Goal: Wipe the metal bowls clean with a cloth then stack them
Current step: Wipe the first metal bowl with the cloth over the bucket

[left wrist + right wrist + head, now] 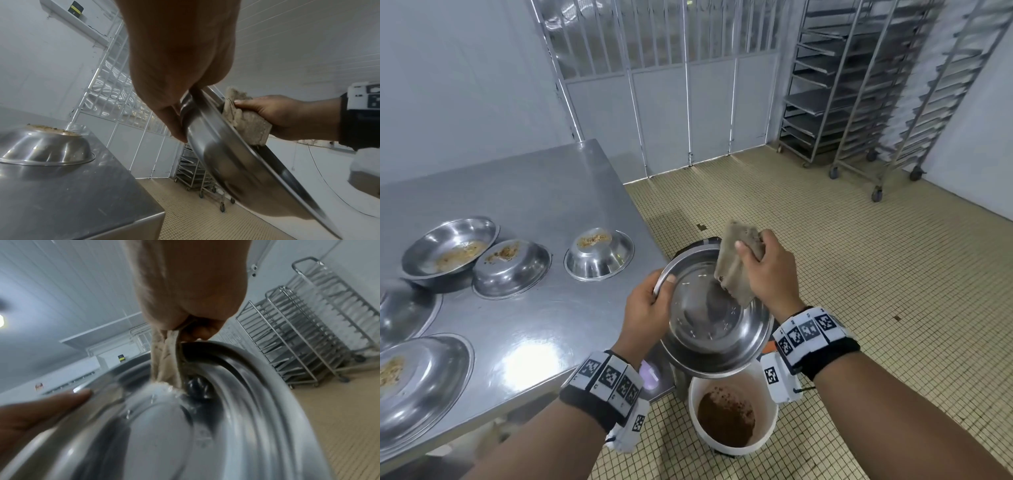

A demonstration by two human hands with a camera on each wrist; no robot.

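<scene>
2 hands work over the bucket [732, 419] on the floor, probably so that wiped dirt falls into it. Left hand [645, 310] grips the rim of the bowl [717, 329], thumb inside and fingers [174, 123] behind, and holds it tilted toward the person, off the edge of the worktop [544, 192]. Right hand [770, 270] is closed around a folded cloth [736, 265], which hangs down into the bowl. Farther left, 5 bowls wait on the worktop, several with food residue, so stacking is not yet begun.
</scene>
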